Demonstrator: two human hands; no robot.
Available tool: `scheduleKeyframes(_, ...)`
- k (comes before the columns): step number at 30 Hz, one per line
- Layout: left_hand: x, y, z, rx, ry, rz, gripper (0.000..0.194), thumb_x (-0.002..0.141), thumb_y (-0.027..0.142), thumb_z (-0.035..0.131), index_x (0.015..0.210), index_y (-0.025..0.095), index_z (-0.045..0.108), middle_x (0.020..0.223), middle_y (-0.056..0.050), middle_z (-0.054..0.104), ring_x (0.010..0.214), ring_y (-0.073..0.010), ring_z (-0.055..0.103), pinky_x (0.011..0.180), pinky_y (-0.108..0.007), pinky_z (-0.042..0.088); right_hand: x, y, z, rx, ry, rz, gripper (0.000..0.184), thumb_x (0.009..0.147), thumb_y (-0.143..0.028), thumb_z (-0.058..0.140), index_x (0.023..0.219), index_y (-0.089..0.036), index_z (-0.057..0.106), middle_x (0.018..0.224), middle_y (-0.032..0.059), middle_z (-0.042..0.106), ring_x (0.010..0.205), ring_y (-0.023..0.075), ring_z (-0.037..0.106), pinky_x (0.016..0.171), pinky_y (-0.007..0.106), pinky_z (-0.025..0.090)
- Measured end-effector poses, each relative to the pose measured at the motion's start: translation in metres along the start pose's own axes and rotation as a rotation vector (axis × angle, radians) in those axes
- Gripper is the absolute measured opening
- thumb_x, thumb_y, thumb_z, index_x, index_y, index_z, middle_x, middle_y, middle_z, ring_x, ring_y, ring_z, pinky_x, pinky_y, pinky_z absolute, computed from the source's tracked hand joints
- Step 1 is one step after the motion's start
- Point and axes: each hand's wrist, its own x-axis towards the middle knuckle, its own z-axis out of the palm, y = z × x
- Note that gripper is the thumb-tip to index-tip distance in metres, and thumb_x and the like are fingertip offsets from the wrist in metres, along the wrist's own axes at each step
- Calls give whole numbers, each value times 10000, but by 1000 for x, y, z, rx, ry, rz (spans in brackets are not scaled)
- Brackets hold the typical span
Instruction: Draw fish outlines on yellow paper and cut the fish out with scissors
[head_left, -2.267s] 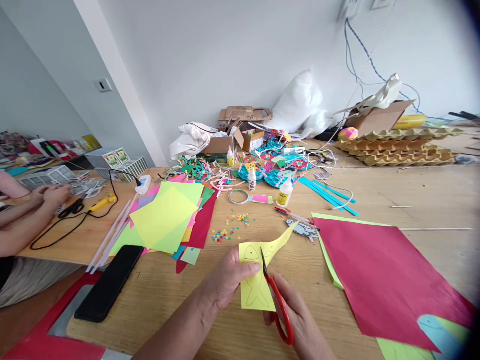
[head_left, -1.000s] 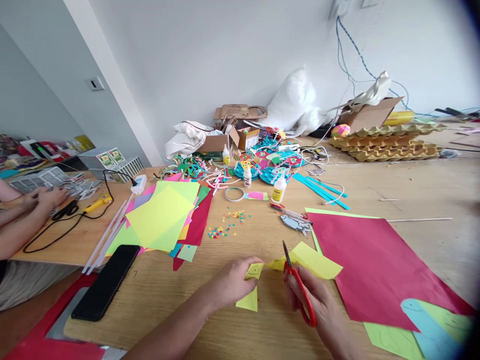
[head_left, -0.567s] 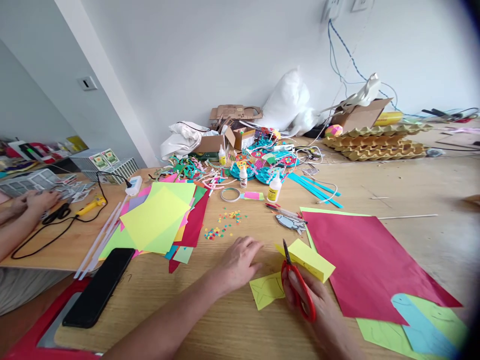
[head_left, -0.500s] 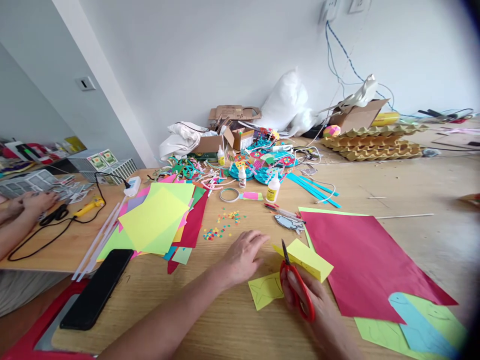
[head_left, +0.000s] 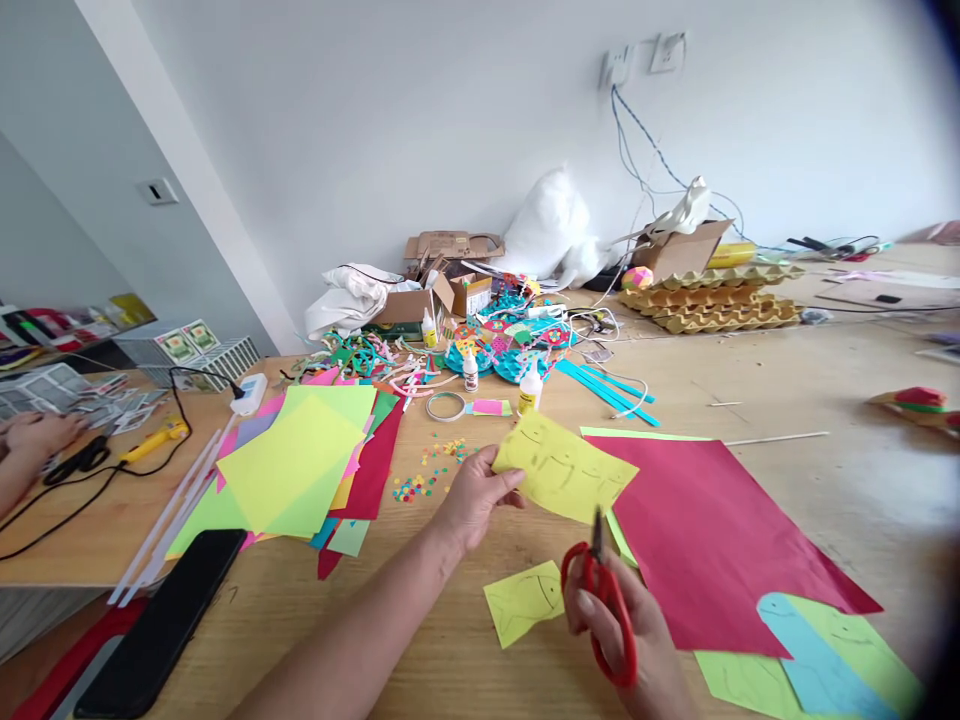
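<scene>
Yellow paper is being pinched in the left hand's grip, the right hand gripping scissors; seemingly preparing, cutting would be calling for aligned blades.

The held paper is yellow, dark-lined; the scissors red-handled.

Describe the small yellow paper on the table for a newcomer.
Find the big crimson sheet. To its left, beside the red-handled scissors in the right hand, lies the small yellow paper. Unlike the larger yellow sheet in the left hand, it rests on the table.
</scene>
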Motion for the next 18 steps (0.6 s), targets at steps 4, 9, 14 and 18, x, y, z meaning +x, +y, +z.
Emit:
scheduleKeyframes(4, -18, 16, -1, -304, 79, -10, 385, 656, 326, 736, 988, 179, 610, 945, -35, 670, 749, -118, 613, 628, -208, 487, 5, 1, -2, -11, 391, -16, 271, 731, -438, 698, 806, -216, 563, 685, -2, 591, 597, 159, 514, 538, 265, 405)
scheduleKeyframes(9, -40, 21, 5, -560, 20, -59, 346, 667, 195, 747, 994, 164, 640, 964, -47, 694, 776, -131, 644, 658, -223, 525, 22, -2, -7, 226, 434, 55, 283, 696, -410, 737, 801, -204, 575, 744, -19, 584, 566, 119, 526, 522, 251, 431)
scheduleKeyframes(14, -52, 20, 5, -481, -38, -84, 331, 671, 191, 732, 992, 171, 656, 973, -59, 699, 772, -149, 640, 605, -223, 514, 35, -14, -4, 441, 432, 17, 214, 650, -270, 767, 708, -216, 567, 709, -57, 477, 526, 78, 428, 444, 197, 408)
scheduleKeyframes(18, -57, 31, -5, -252, -98, 18, 329, 707, 201, 699, 1033, 173, 657, 1016, -64, 698, 877, -180, 631, 711, -252, 488, 38, -23, -6, 410, 458, -20, 223, 635, -215, 770, 766, -214, 590, 741, -50, 490, 556, 79, 452, 439, 174, 407)
